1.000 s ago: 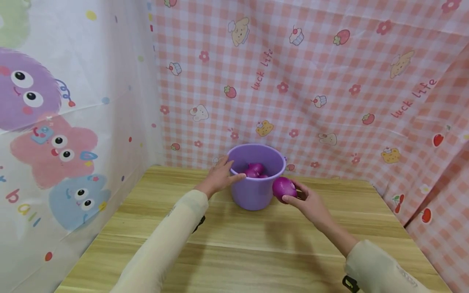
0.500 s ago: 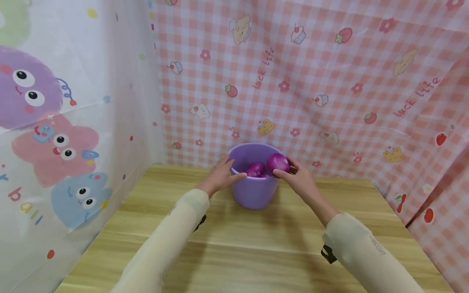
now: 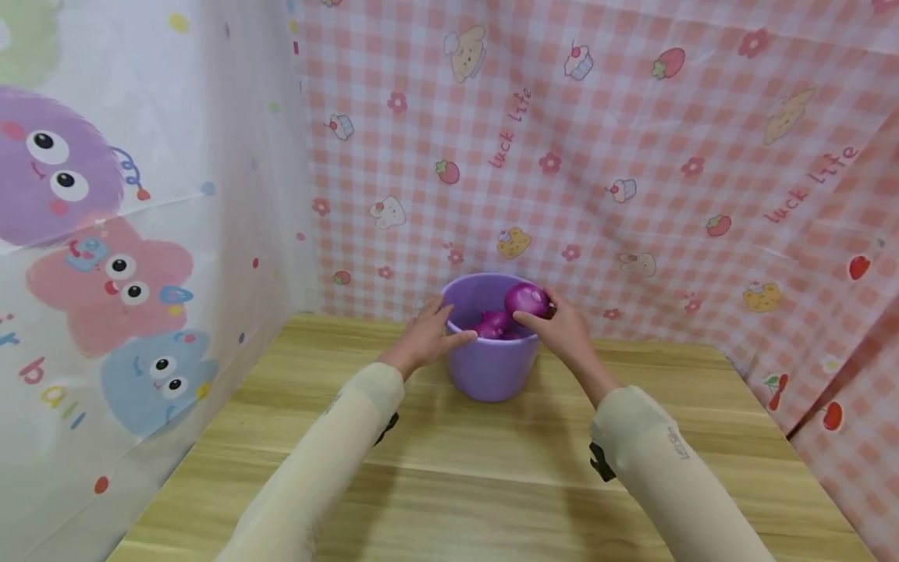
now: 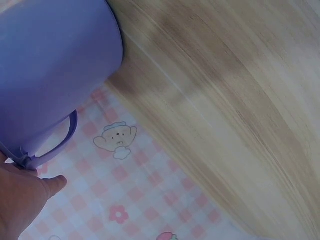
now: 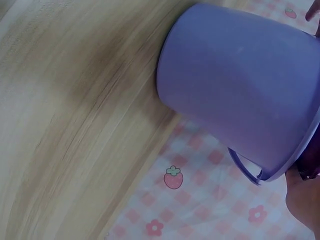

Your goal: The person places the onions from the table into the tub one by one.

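A purple bucket (image 3: 493, 373) stands upright on the wooden table, with several red onions (image 3: 495, 323) lying inside it. My left hand (image 3: 424, 337) holds the bucket's left rim, its thumb along the near edge; in the left wrist view this hand (image 4: 22, 197) is beside the handle joint, mostly cut off. At the right rim my right hand (image 3: 567, 326) grips another red onion (image 3: 527, 300), held over the bucket's opening. The right wrist view catches only part of that hand (image 5: 303, 197) and a dark piece of the onion (image 5: 311, 156).
The wooden table (image 3: 449, 492) extends in front of the bucket. A pink checked cloth (image 3: 597, 125) hangs right behind it, and a white cartoon-printed cloth (image 3: 232, 195) hangs at the left. The bucket's handle (image 4: 70, 135) hangs down on the far side.
My right hand has lifted the onion from beside the bucket's right side, up and leftward over the rim. The left hand has stayed at the left rim.
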### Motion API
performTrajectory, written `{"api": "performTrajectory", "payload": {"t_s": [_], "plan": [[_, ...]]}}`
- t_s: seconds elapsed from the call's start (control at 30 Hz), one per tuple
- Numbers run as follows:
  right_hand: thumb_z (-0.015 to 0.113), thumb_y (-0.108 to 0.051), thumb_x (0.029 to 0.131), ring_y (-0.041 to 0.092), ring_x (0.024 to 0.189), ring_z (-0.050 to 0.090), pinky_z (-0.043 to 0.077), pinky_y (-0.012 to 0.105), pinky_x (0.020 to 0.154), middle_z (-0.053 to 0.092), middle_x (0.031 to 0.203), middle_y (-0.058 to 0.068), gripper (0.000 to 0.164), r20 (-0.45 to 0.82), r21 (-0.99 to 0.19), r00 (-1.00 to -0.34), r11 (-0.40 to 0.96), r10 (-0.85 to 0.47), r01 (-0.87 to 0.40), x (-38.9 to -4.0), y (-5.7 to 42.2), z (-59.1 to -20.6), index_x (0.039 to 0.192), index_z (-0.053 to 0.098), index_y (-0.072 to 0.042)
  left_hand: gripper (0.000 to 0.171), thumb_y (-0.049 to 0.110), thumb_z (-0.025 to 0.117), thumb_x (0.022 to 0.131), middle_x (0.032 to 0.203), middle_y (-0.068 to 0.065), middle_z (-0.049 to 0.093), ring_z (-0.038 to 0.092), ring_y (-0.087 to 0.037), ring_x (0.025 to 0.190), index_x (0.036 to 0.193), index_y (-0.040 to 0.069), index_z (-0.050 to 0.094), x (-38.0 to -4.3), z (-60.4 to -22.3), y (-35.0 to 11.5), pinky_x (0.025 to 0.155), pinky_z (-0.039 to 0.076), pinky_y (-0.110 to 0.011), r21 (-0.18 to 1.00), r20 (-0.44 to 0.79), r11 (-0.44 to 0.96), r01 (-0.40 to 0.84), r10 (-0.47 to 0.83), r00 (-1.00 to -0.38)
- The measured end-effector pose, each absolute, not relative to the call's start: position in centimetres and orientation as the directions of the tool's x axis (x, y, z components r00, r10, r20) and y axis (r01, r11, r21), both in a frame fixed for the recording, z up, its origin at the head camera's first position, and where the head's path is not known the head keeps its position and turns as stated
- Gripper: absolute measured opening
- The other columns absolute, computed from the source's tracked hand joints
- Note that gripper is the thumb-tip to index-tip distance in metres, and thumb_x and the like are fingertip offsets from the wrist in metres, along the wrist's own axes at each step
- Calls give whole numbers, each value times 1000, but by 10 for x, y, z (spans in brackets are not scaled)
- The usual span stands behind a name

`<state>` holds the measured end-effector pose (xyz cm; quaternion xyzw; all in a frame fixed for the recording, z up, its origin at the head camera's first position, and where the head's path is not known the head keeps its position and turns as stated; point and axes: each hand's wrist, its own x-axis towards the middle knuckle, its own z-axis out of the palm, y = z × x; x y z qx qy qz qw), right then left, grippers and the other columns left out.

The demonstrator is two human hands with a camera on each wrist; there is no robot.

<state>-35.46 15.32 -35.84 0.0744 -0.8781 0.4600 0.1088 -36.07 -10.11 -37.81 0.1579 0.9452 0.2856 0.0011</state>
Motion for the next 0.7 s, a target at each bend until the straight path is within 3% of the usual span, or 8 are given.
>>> {"api": "performTrajectory", "payload": {"t_s": [0.2,0.5,0.7], "plan": [[76,-30,89,38,133,47,45,44,104,39,150,26,86,232,-845,-971,481,-64,-234,-356,153,-362,155,28,-2,91,63,56,93,166,-11,4,9,-36,150,156,6,26,-359,-379,-100,119,12,-54,553,73,786,276,284,-956],[71,-26,94,40,133,47,43,43,106,40,150,27,77,288,-862,-957,426,-35,-275,-351,160,-366,152,31,3,92,65,56,91,166,-12,3,8,-36,150,157,6,26,-359,-379,-100,119,11,-55,555,67,788,267,277,-958],[63,-29,98,41,127,51,46,50,102,48,144,26,63,442,-750,-896,562,38,-347,-350,192,-372,147,41,5,88,62,47,97,164,-18,-3,-2,-37,150,159,8,16,-359,-379,-112,119,2,-55,569,155,773,280,234,-960]]}}
